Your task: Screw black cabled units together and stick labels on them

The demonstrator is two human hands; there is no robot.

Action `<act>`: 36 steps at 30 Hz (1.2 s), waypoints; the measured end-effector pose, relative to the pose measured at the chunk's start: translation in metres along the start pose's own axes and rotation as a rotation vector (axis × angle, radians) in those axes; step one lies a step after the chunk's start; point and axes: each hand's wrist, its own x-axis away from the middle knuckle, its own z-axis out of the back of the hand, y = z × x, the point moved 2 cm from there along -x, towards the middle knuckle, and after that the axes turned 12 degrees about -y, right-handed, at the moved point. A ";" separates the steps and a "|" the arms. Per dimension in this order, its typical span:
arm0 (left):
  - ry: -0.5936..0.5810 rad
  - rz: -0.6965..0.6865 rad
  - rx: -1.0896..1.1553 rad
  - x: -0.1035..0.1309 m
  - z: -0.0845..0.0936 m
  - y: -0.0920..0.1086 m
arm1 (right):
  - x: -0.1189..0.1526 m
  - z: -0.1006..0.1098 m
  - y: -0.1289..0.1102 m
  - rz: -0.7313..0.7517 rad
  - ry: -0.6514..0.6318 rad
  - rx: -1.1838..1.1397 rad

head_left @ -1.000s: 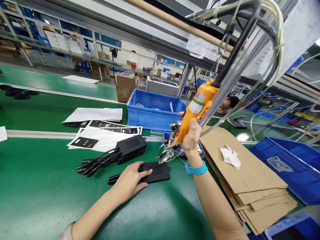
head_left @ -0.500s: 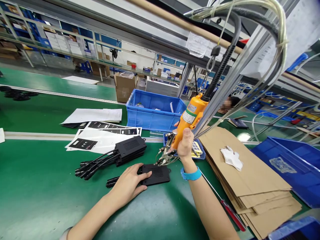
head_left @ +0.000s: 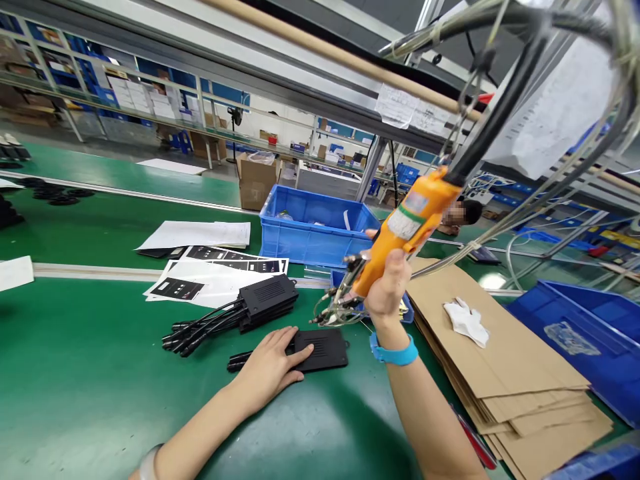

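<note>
My left hand point(head_left: 273, 363) lies over the cable end of a flat black plastic box point(head_left: 323, 348) with vent slots, its thumb on top, holding it against the green bench. Short black cables from this box show left of the hand. My right hand point(head_left: 389, 287) is wrapped around an orange power screwdriver point(head_left: 403, 227), which hangs tilted from a cable. The screwdriver's tip, among thin tubes and metal fittings, is near the box's far edge; I cannot tell whether it touches. Behind my left hand sits a stack of similar black boxes point(head_left: 267, 300) with bundled cables.
Printed sheets point(head_left: 225, 280) and a blue bin point(head_left: 310, 233) stand farther back. A small blue tray point(head_left: 407, 313) is partly hidden behind my right hand. To the right are stacked cardboard sheets point(head_left: 500, 360) with a white glove point(head_left: 467, 321), and a red-handled screwdriver point(head_left: 477, 443).
My right hand has moved right, and the orange screwdriver leans farther over to the right. My left hand stays on the black box. The view has shifted slightly.
</note>
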 end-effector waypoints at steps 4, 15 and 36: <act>0.037 -0.045 -0.025 -0.004 -0.007 0.005 | -0.022 -0.018 -0.021 -0.015 -0.038 -0.065; -0.009 -0.007 0.042 -0.004 -0.009 0.003 | 0.010 -0.047 0.027 -0.193 -0.087 -0.216; 0.148 -0.032 0.004 -0.014 -0.039 -0.019 | 0.032 -0.060 0.047 -0.151 -0.109 -0.246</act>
